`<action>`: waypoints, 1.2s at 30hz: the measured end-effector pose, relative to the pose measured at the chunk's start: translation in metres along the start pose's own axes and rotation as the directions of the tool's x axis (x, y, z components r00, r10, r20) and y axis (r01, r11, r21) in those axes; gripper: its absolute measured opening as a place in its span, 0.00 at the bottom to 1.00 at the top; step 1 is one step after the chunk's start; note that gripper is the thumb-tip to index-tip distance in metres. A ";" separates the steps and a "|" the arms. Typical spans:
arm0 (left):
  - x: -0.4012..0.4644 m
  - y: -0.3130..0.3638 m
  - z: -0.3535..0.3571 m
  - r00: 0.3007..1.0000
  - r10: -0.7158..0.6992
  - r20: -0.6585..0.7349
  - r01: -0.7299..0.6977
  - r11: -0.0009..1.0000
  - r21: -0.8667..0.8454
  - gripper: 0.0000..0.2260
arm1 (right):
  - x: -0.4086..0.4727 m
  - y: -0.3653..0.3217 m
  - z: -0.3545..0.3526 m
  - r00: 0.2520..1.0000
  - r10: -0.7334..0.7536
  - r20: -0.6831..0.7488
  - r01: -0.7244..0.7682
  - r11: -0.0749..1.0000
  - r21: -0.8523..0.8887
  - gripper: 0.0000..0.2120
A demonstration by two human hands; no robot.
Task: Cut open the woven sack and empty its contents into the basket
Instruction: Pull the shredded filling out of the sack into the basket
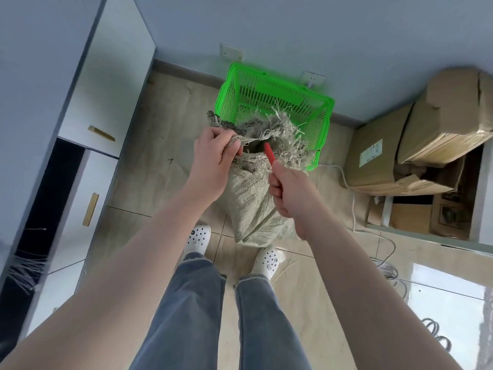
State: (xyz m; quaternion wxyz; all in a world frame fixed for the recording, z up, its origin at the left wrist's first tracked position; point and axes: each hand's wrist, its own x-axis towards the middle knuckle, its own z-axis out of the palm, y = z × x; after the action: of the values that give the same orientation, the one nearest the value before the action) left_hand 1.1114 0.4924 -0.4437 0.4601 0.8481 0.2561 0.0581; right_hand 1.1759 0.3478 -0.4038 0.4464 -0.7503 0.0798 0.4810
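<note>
Left hand (213,153) gripping the woven sack's (250,198) frayed mouth, right hand (289,188) clutching a red-handled cutter (269,154), she stood poised to tip toward the green basket (272,102) at twelve o'clock.

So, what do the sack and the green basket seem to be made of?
The sack: seemingly woven plastic strips, dull grey-beige; a weave grid shows, and flat tape-like strands fray at its cut mouth. It could be natural fibre. The basket: probably moulded plastic, bright green and slightly glossy, with evenly slotted walls.
</note>
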 end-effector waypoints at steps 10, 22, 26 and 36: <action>0.004 0.010 0.031 0.931 -0.006 0.366 0.238 0.770 -0.592 0.18 | -0.005 -0.020 -0.019 0.988 -0.094 0.124 0.074 0.985 0.158 0.19; -0.006 -0.051 0.048 0.965 -0.263 -0.007 0.247 0.897 0.366 0.16 | -0.016 -0.032 -0.043 0.974 -0.215 -0.065 0.215 0.810 0.545 0.20; -0.031 -0.043 0.046 0.983 -0.182 0.032 0.172 0.965 0.197 0.14 | 0.018 -0.027 -0.051 0.984 -0.069 -0.163 0.106 0.968 0.228 0.20; -0.005 0.021 0.003 0.991 0.135 0.011 -0.132 0.981 -0.143 0.12 | 0.059 0.008 -0.029 0.912 -0.358 -0.201 0.220 0.840 -0.497 0.13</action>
State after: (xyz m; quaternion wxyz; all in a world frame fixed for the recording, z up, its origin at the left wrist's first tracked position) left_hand 1.1157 0.4786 -0.4274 0.5169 0.8291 0.1893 0.0984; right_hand 1.2217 0.3397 -0.4511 0.3059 -0.8995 -0.0891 0.2990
